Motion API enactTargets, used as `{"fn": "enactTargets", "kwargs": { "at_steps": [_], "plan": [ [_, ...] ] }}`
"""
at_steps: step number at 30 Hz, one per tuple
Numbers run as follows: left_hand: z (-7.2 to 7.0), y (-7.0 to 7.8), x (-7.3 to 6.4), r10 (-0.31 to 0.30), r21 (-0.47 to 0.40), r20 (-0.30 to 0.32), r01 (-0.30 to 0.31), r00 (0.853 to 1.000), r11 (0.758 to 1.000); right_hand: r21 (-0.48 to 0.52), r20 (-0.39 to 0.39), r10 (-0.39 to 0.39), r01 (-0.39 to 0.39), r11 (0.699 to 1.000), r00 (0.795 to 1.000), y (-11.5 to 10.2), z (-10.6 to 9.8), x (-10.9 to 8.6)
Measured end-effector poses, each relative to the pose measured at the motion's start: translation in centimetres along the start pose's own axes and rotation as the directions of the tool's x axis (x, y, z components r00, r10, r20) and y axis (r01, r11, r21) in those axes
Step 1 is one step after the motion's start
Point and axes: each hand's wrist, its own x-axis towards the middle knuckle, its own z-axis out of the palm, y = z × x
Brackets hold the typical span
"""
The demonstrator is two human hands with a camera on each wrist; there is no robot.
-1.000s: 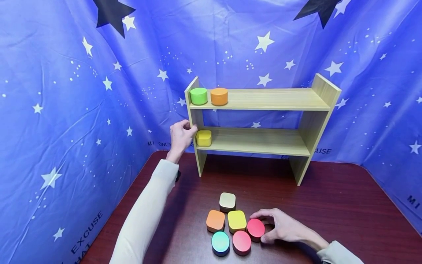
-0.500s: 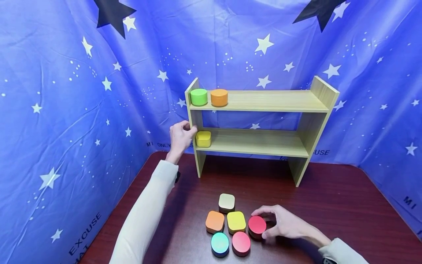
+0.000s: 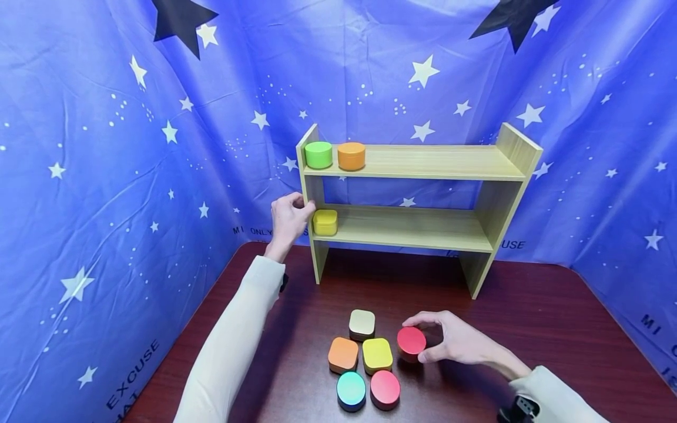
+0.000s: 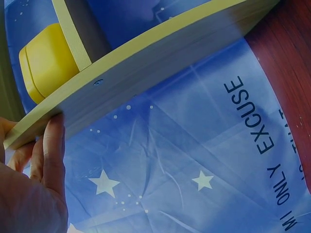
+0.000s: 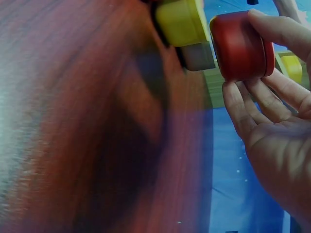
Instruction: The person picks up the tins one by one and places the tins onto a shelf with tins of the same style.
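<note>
My right hand (image 3: pixel 459 342) holds a round red tin (image 3: pixel 411 343) between thumb and fingers, just right of the other tins. In the right wrist view the thumb lies on one side of the red tin (image 5: pixel 241 46) and the fingertips on the other. My left hand (image 3: pixel 291 218) grips the left side panel of a small wooden shelf (image 3: pixel 407 226). The left wrist view has its fingers (image 4: pixel 54 150) against the panel's outer face. Close by the panel, a square yellow tin (image 3: pixel 325 222) stands on the middle board.
On the top board stand a round green tin (image 3: pixel 318 155) and a round orange tin (image 3: pixel 351 156). Below on the table (image 3: pixel 285 376) are cream (image 3: pixel 362 323), orange (image 3: pixel 343 353) and yellow (image 3: pixel 378 355) square tins, plus teal (image 3: pixel 351 390) and red (image 3: pixel 385 389) round ones. A starry blue cloth (image 3: pixel 158 176) hangs behind.
My right hand has moved the round red tin away from the other tins and forward toward the shelf. The left hand has kept its grip on the side panel.
</note>
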Motion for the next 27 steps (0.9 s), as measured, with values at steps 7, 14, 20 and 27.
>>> {"fn": "enactTargets", "kwargs": {
  "at_steps": [7, 14, 20, 27],
  "plan": [
    [-0.1, -0.1, 0.1, 0.005, 0.0, 0.005, -0.005, 1.0, 1.0, -0.038, -0.012, 0.011, -0.011, 0.999, 1.0, -1.0, -1.1, 0.9],
    [-0.1, -0.2, 0.0, 0.008, -0.005, -0.001, -0.008, 1.0, 1.0, -0.055, -0.035, -0.023, 0.021, 0.998, 0.999, -1.9, -2.2, 2.1],
    [-0.2, -0.1, -0.1, 0.011, -0.006, -0.005, -0.011, 1.0, 1.0, -0.052, -0.04, -0.031, 0.029, 0.998, 0.999, -2.9, -3.1, 3.3],
    [-0.1, 0.1, -0.1, 0.001, -0.008, -0.004, -0.001, 1.0, 1.0, -0.047, -0.064, -0.047, 0.044, 0.998, 0.997, -4.0, -4.6, 4.5]
  ]
}}
